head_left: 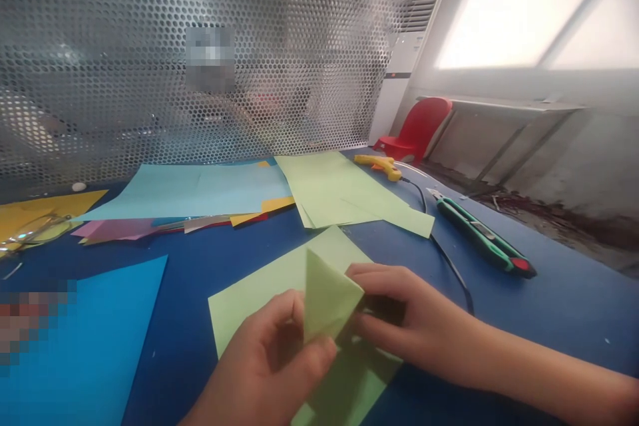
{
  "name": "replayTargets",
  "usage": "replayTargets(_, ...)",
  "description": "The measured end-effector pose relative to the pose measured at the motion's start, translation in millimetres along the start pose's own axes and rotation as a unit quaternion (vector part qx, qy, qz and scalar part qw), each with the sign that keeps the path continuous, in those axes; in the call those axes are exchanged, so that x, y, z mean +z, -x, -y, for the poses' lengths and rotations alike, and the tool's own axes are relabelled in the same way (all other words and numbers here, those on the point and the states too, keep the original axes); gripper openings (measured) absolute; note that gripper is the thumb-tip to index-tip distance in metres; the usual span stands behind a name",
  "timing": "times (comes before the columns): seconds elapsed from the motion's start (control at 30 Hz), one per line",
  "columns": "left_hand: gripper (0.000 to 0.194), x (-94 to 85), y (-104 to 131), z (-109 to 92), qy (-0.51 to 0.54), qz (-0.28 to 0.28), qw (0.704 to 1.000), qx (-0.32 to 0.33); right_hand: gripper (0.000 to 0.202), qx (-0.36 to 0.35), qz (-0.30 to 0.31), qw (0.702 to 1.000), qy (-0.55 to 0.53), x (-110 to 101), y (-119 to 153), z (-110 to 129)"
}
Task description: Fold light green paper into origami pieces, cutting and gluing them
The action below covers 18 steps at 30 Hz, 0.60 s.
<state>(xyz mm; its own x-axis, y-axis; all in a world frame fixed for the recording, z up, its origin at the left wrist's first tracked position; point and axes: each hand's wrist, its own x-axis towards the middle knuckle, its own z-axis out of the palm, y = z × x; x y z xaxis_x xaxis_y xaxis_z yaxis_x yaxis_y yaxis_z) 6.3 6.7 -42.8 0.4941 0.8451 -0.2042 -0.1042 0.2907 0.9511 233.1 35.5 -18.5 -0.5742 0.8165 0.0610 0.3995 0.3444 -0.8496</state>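
Note:
Between my hands is a small piece of folded light-green paper [329, 296], its pointed tip upward. My left hand [279, 353] pinches its lower left, with the thumb across the bottom edge. My right hand [399, 309] has its fingers closed at the paper's right corner; the fingertips are partly hidden behind it. Underneath both hands a light-green sheet [249, 289] lies flat on the blue table [190, 306].
Behind lie a light-blue sheet [200, 190] and more green paper [339, 186]. A yellow glue gun [379, 165] with a black cord and a green utility knife [479, 233] are at right. Blue paper [110, 339] lies left. A perforated metal screen [150, 80] stands behind.

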Motion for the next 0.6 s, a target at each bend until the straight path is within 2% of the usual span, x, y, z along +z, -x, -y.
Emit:
replayTargets(0.13, 0.055, 5.1, -3, -11, 0.042, -0.018, 0.998, -0.039, 0.037, 0.01, -0.014, 0.997, -0.075, -1, -1, -3)
replayTargets(0.23, 0.052, 8.9, -4, -15, 0.081, -0.006, 0.995, -0.049, 0.053, 0.059, -0.008, 0.987, -0.147, 1, 0, 2)
replayTargets(0.33, 0.061, 11.2, -5, -12, 0.129, -0.001, 0.991, -0.045, 0.059, 0.105, -0.004, 0.974, -0.199, 3, 2, 7)
replayTargets(0.43, 0.063, 9.2, -6, -11, 0.145, -0.033, 0.988, -0.031, 0.052, 0.117, -0.002, 0.972, -0.206, 0, 4, 7)
replayTargets(0.53, 0.06, 2.1, -11, -13, 0.12, -0.118, 0.986, -0.01, 0.036, 0.123, 0.022, 0.973, -0.194, -9, 7, 7)
replayTargets(0.6, 0.06, -2.3, -14, -16, 0.068, -0.158, 0.985, -0.002, 0.023, 0.123, 0.04, 0.978, -0.165, -15, 9, 8)
